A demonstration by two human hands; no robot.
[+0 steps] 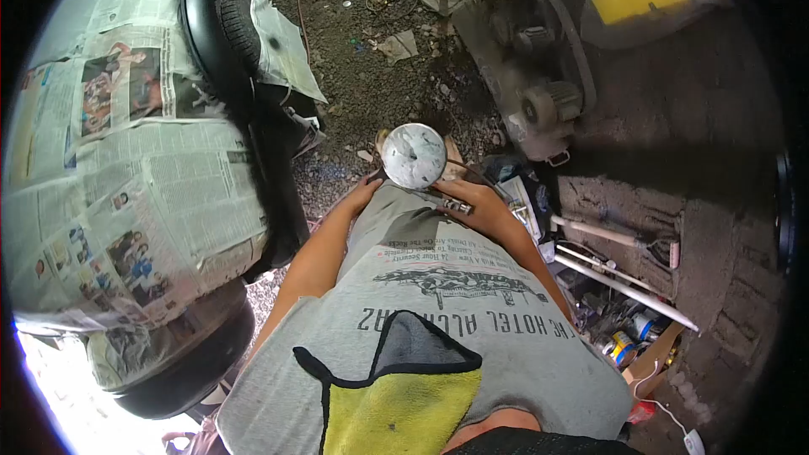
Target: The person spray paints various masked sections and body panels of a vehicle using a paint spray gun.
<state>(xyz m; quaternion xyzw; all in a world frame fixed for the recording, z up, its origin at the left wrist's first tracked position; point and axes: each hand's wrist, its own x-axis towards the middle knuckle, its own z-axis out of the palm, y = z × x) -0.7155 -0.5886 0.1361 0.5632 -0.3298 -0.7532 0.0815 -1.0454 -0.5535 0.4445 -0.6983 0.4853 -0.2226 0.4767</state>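
Observation:
A round, white, paint-smeared cup lid [414, 157] shows from above, in front of my waist. It appears to top a paint spray gun, whose metal knobs [456, 205] stick out beside my right hand [479, 202]. That hand is closed around the gun; most of the gun is hidden under the cup and fingers. To the left of the cup, my left hand [366, 192] has its fingers curled at the edge of my grey shirt [421, 244]. Whatever lies inside those fingers is hidden. A yellow and grey cloth [400, 404] hangs over my chest.
A vehicle covered in newspaper [168, 168] stands close on my left, its tire [240, 29] showing. Ahead lies gravelly ground [362, 76] with a hose. A dusty machine with motors [552, 105] is ahead right. Pipes [628, 291] and cans [624, 347] lie at my right.

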